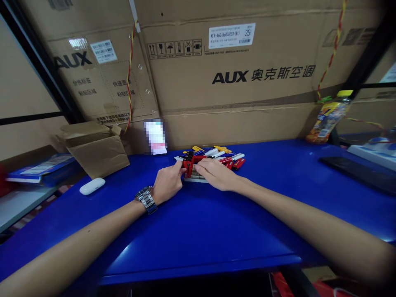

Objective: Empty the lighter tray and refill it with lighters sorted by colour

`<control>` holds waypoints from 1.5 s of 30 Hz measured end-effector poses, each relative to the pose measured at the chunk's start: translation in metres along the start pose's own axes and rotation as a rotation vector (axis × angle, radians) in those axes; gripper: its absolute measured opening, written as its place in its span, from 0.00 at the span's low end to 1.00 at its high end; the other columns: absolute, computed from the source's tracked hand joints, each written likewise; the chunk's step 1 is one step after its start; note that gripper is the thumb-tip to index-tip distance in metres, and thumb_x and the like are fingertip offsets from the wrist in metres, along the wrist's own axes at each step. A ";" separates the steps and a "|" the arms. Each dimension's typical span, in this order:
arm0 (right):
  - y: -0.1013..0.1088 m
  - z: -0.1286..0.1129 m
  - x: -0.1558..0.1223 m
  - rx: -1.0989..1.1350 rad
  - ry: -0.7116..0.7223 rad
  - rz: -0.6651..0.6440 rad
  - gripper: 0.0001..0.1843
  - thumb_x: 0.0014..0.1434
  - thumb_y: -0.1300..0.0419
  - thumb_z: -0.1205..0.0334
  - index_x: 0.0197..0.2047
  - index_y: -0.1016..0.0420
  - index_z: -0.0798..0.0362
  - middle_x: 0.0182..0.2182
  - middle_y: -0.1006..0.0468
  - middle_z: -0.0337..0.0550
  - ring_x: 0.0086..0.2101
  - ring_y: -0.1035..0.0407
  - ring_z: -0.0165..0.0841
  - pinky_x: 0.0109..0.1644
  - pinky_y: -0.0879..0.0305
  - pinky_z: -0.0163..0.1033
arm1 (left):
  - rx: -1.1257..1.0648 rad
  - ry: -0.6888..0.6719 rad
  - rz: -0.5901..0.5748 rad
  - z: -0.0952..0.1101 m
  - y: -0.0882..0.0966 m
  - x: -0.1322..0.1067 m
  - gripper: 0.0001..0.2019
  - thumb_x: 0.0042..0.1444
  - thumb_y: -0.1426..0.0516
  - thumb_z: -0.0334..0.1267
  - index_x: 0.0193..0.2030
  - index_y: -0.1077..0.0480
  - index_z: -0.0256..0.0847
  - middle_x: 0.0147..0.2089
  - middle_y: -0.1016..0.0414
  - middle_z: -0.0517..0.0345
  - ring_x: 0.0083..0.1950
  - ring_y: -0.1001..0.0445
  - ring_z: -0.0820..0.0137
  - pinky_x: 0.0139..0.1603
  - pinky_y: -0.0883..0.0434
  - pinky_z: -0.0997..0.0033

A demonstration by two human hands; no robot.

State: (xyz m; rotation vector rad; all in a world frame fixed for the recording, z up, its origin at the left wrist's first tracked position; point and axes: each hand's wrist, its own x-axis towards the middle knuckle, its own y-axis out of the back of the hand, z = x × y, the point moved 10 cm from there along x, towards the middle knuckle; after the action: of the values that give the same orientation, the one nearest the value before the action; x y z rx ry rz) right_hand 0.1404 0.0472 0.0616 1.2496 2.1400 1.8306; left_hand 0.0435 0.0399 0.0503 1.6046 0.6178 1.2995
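Note:
A small pale tray with compartments (195,180) lies on the blue table, partly covered by my hands. Red pieces (187,168) stand at its left end, with black ones (189,156) just behind. My left hand (168,181), wearing a metal watch (146,199), has its fingers closed against the front red piece. Over the tray's right part bends my right hand (218,174), its fingers drawn together; what they hold is hidden. Just beyond it lies a loose pile of slim red, white, yellow and blue pieces, among them a yellow piece (222,149) and a white piece (238,157).
Behind stand large cardboard boxes (262,99). On the left are an open small carton (99,154), a white rounded case (92,186) and a lit phone (155,137). A drink bottle (329,117) and a dark flat object (355,171) are on the right.

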 end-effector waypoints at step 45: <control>0.022 0.080 -0.014 -0.466 -0.141 -0.142 0.09 0.57 0.47 0.66 0.41 0.30 0.56 0.39 0.25 0.54 0.39 0.33 0.41 0.39 0.41 0.43 | -0.837 -0.073 -0.148 -0.007 -0.012 0.009 0.34 0.48 0.37 0.45 0.61 0.41 0.36 0.60 0.33 0.40 0.58 0.30 0.56 0.59 0.33 0.50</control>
State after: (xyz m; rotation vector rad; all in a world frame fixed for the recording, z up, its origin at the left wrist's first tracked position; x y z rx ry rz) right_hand 0.2035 0.1024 0.0510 1.0502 1.5586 1.9556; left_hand 0.0417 0.0555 0.0434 0.8884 0.0973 1.1580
